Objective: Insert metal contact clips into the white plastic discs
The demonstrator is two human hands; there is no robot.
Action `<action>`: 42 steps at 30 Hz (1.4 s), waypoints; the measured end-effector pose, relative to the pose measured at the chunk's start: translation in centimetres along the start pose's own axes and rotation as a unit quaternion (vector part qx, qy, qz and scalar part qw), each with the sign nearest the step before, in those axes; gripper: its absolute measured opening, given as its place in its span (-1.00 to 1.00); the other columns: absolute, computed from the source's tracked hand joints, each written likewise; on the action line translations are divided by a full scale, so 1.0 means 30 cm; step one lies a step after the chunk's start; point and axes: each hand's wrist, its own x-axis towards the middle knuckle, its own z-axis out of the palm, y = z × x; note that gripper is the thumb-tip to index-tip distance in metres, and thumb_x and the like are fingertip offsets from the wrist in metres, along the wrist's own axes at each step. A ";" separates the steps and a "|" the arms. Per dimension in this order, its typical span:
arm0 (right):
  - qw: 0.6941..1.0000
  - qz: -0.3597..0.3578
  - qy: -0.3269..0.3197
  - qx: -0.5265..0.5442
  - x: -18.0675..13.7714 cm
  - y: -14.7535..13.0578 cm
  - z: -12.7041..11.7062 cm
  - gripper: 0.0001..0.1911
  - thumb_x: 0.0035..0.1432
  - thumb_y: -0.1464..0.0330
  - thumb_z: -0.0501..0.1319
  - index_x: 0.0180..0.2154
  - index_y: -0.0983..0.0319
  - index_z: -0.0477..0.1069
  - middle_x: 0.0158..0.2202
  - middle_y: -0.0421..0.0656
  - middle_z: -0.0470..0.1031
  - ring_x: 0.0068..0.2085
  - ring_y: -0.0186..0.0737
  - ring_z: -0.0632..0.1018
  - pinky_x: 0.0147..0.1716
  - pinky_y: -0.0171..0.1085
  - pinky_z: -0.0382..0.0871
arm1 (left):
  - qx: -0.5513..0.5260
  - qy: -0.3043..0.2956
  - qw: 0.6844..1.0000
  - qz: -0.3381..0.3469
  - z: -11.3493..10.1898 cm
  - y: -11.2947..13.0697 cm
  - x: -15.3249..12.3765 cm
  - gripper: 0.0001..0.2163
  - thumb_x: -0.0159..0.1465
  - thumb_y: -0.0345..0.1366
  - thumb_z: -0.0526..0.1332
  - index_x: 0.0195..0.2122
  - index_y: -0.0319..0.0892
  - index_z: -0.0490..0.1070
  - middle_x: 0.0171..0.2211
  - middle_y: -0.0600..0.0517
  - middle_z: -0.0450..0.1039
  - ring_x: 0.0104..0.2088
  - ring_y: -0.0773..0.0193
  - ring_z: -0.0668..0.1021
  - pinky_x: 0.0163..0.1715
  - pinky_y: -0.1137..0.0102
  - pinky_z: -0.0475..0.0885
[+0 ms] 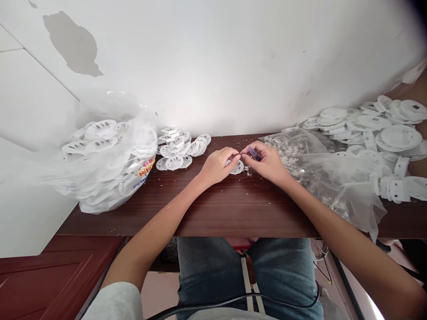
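Pinching the white disc [237, 168] on the dark table [216, 209] with your left hand [218, 164], you are bringing your right hand's [267, 162] pinched purple tool [254, 153] to its rim, needing careful alignment.

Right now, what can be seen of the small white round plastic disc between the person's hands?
The small white round plastic disc looks thin, like the loose white discs piled to its left. Fingers hide most of it. The left hand pinches its left edge; the right hand, holding a small purple tool, meets it at the top. It sits low over the dark brown wooden table; whether it rests there is unclear.
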 end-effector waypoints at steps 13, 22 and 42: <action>0.989 -0.112 -0.049 -0.086 -0.015 0.025 -0.003 -0.91 0.29 0.25 0.29 -0.17 0.03 0.55 -0.01 -0.06 0.66 0.04 0.06 0.61 0.10 0.04 0.48 | -0.389 -0.044 0.895 -0.215 0.040 0.040 0.019 -0.72 0.43 -0.25 0.09 -0.46 -0.14 0.33 -0.48 0.04 0.50 -0.42 0.28 0.58 -0.31 0.34 0.47; 0.985 -0.146 -0.015 -0.090 -0.018 0.035 0.010 -0.88 0.35 0.30 0.28 -0.11 0.08 0.58 -0.10 -0.08 0.69 -0.18 -0.07 0.65 -0.17 -0.10 0.56 | -0.350 -0.031 0.909 -0.222 0.031 0.044 0.023 -0.64 0.45 -0.17 0.11 -0.50 -0.16 0.34 -0.50 0.04 0.47 -0.48 0.34 0.50 -0.44 0.41 0.38; 0.998 -0.055 0.036 0.005 -0.002 0.007 0.011 -0.88 0.26 0.28 0.38 -0.18 0.16 0.61 -0.23 -0.15 0.68 -0.36 -0.23 0.56 -0.34 -0.22 0.46 | 0.064 0.077 0.989 0.107 0.032 -0.021 -0.015 -0.66 0.48 -0.35 0.18 0.27 -0.08 0.37 0.10 -0.09 0.61 -0.28 0.34 0.67 -0.23 0.40 0.56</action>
